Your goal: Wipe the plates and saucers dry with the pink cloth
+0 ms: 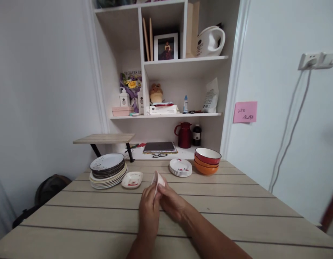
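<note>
White and small, the dish [157,178] stands tilted on edge above the desk [236,208]; your left hand [149,205] and right hand [172,202] both clamp it, near the square saucer [132,179].

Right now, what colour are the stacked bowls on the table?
Top bowl is red with a white inside; lower bowls are orange. The head view shows it.

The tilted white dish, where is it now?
The dish is at the centre of the head view, held on edge by the left hand and right hand above the table, just right of the square saucer.
</note>
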`<state>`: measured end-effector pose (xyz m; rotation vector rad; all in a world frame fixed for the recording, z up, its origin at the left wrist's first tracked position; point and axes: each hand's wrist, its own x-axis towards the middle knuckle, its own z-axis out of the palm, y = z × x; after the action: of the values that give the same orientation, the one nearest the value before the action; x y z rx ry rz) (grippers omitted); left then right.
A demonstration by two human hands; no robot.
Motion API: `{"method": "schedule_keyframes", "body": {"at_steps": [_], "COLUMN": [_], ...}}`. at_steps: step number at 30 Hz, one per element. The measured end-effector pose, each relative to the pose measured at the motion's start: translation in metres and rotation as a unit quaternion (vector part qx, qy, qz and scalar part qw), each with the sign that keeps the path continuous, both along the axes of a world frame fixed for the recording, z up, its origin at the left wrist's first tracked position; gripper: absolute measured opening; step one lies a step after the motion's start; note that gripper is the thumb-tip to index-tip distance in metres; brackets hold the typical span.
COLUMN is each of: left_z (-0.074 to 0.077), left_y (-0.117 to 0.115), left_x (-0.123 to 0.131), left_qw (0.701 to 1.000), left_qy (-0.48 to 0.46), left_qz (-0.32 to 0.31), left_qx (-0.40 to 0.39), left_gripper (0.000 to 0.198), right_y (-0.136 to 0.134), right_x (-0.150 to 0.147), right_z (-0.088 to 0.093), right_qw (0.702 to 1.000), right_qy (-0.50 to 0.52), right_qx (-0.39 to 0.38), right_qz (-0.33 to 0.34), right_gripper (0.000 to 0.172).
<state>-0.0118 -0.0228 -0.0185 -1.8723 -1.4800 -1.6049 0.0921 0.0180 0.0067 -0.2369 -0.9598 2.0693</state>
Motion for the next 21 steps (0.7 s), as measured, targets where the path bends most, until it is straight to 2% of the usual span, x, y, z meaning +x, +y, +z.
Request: {"method": "schedule_keyframes", "body": {"at_steps": [2, 3, 10, 12, 14, 18, 21], "left_z": [-0.001, -0.001, -0.002, 0.000, 0.001, -0.002, -0.004], "left_y": [0.000, 0.000, 0.006, 0.007, 0.008, 0.009, 0.007], "left_x": [0.004, 0.006, 0.008, 0.006, 0.005, 0.005, 0.005], "left_qw": [0.999, 0.998, 0.980, 0.970, 0.960, 0.963, 0.982], "left_qy": [0.031, 0.053, 0.185, 0.217, 0.250, 0.253, 0.183], "left_qz": [-0.001, -0.003, -0.070, -0.102, -0.122, -0.093, -0.053], "left_qx": [0.015, 0.020, -0.023, -0.029, -0.017, 0.019, 0.005], "left_gripper": [0.034, 0.036, 0.055, 0.055, 0.053, 0.049, 0.045], "right_y": [-0.002, -0.002, 0.016, 0.025, 0.032, 0.035, 0.025], "right_x": [-0.002, -0.003, 0.007, 0.016, 0.023, 0.029, 0.020], "right_z": [0.001, 0.001, 0.005, 0.007, 0.008, 0.011, 0.012], "right_qw": [0.999, 0.999, 0.990, 0.988, 0.983, 0.977, 0.982], "right_qy": [0.022, 0.025, -0.012, -0.038, -0.067, -0.089, -0.052], "right_qx": [-0.005, -0.015, -0.138, -0.150, -0.155, -0.149, -0.123], "right_qz": [-0.037, -0.046, -0.009, 0.029, 0.074, 0.121, 0.137], "right_gripper": [0.090, 0.091, 0.052, 0.050, 0.054, 0.063, 0.071]}}
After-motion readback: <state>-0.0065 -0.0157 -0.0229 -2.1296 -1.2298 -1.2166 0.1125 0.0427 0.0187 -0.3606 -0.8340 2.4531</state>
